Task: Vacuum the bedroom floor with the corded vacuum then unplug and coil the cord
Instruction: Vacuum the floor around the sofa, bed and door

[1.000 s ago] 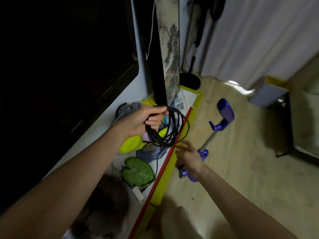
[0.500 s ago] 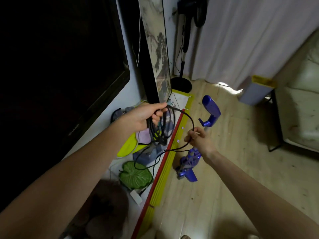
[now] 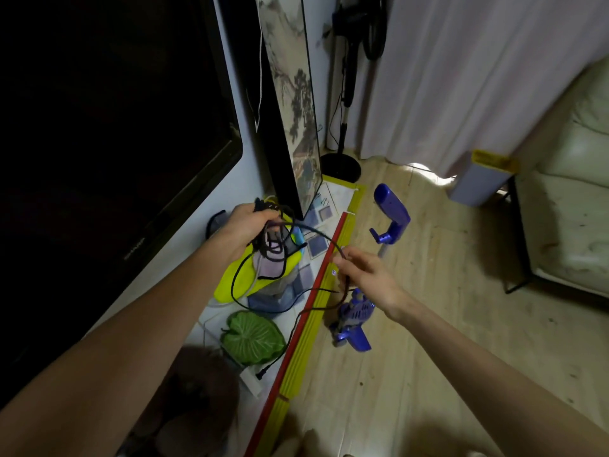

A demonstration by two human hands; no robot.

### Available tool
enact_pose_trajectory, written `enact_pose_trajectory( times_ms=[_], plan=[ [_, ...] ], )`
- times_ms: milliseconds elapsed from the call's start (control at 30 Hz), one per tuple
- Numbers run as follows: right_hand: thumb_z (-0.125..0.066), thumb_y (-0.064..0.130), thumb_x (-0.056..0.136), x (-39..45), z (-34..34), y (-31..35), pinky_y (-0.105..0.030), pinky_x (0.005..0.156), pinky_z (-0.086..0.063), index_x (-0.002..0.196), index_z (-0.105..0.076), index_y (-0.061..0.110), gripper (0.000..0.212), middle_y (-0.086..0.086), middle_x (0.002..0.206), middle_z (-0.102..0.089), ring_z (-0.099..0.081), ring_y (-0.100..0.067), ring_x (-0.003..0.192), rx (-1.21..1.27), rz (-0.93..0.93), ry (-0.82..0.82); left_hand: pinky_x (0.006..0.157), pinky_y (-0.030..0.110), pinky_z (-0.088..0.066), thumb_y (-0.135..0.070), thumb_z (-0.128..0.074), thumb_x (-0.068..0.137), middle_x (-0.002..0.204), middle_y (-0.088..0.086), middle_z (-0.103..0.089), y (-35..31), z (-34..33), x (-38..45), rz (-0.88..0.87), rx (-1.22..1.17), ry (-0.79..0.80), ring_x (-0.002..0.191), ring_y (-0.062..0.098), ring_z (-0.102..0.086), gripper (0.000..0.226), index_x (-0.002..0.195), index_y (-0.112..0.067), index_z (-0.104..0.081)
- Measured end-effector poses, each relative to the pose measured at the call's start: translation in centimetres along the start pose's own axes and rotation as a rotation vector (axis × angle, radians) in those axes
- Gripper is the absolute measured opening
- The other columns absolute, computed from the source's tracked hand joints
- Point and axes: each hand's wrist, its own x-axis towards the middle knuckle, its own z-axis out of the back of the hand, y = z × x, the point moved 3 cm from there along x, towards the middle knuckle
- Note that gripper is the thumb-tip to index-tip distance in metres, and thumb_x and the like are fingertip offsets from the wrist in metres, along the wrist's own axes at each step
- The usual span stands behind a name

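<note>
Here the black cord (image 3: 298, 229) hangs in loose, uneven loops, bunched in the left hand (image 3: 247, 225), whose fingers curl around the coils, while a single strand arcs across to the right hand (image 3: 369, 275), which pinches it between thumb and fingers. Below, the slack trails to its plug (image 3: 263, 372) near a green leaf-shaped dish (image 3: 252, 338). The blue vacuum (image 3: 362, 291) stands on the wooden floor (image 3: 428, 324), just beside the right hand.

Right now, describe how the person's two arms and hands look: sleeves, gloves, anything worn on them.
Both arms are bare along all that shows, with no sleeve in view. The left hand and the right hand wear no gloves. No watch, bracelet or ring is visible on the wrists or the fingers, though the dim light could hide small details.
</note>
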Motion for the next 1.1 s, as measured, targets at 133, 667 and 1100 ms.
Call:
enact_pose_trajectory(
  times_ms=[133, 667, 1100],
  plan=[
    [-0.041, 0.034, 0.103, -0.7, -1.5, 1.1, -0.031, 0.067, -0.049, 0.111, -0.055, 0.0, 0.038, -0.009, 0.061, -0.057, -0.056, -0.022, 0.06, 0.193, -0.041, 0.084, 0.049, 0.017, -0.053, -0.008, -0.049, 0.098, 0.074, 0.006, -0.069, -1.4, -1.3, -0.6, 0.0, -0.06, 0.1, 0.05, 0.005, -0.066, 0.013, 0.088, -0.005, -0.057],
    [-0.067, 0.017, 0.079, -0.7, -0.6, -8.8, -0.038, 0.069, -0.041, 0.079, -0.06, -0.002, 0.021, -0.022, 0.081, -0.049, -0.047, -0.034, 0.075, -0.079, -0.547, 0.224, 0.036, 0.016, -0.02, -0.023, -0.045, 0.1, 0.042, -0.01, -0.027, -4.0, -2.9, -4.1, 0.082, -0.024, 0.571, 0.033, 0.002, -0.02, 0.026, 0.081, -0.007, -0.054],
    [-0.085, 0.012, 0.057, -0.8, 4.9, -6.5, -0.026, 0.062, -0.052, 0.071, -0.063, 0.016, 0.026, -0.006, 0.078, -0.066, -0.062, -0.013, 0.063, -0.165, -0.732, -0.061, 0.039, 0.019, -0.017, -0.021, -0.053, 0.091, 0.039, -0.005, -0.032, -2.1, -1.7, -3.4, 0.144, 0.821, 0.445, 0.033, 0.01, -0.021, 0.027, 0.067, -0.01, -0.054]
  ],
)
